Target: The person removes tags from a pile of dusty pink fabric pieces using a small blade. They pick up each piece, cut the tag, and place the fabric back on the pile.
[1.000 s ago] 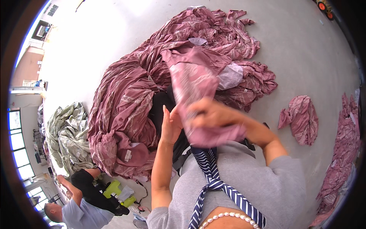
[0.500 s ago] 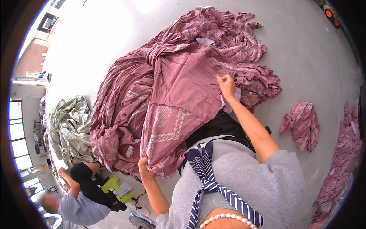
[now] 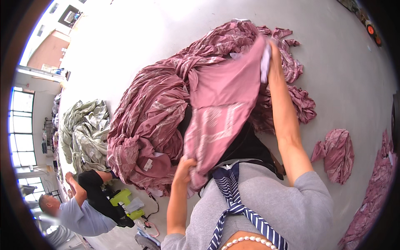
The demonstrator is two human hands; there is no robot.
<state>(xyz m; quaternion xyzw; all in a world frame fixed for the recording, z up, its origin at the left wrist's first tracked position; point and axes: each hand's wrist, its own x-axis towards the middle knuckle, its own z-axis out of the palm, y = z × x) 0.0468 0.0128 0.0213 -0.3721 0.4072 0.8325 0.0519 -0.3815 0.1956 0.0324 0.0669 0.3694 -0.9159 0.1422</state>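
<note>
A dusty-pink piece of fabric (image 3: 225, 89) with a pale printed border is stretched between my two hands. My left hand (image 3: 183, 168), close to my body, is closed on its near lower corner. At arm's length, my right hand (image 3: 273, 56) grips the far edge, where a white strip (image 3: 265, 66) hangs beside the fingers; this part is partly blurred. Under and to the left of the raised piece lies a large heap of the same pink fabric (image 3: 146, 112), bunched and folded, with a small white tag (image 3: 148, 165) showing on it.
A pale green fabric heap (image 3: 85, 133) lies at left. Below it sits another person (image 3: 85, 216) beside a lime-green object (image 3: 121, 198). At right are a small pink bundle (image 3: 337, 154) and a long pink pile (image 3: 375, 200). An orange-wheeled item (image 3: 370, 30) stands far right.
My right hand has swung up and away from my body, lifting the fabric's far edge off the heap. My left hand has shifted slightly right and up, still holding its corner.
</note>
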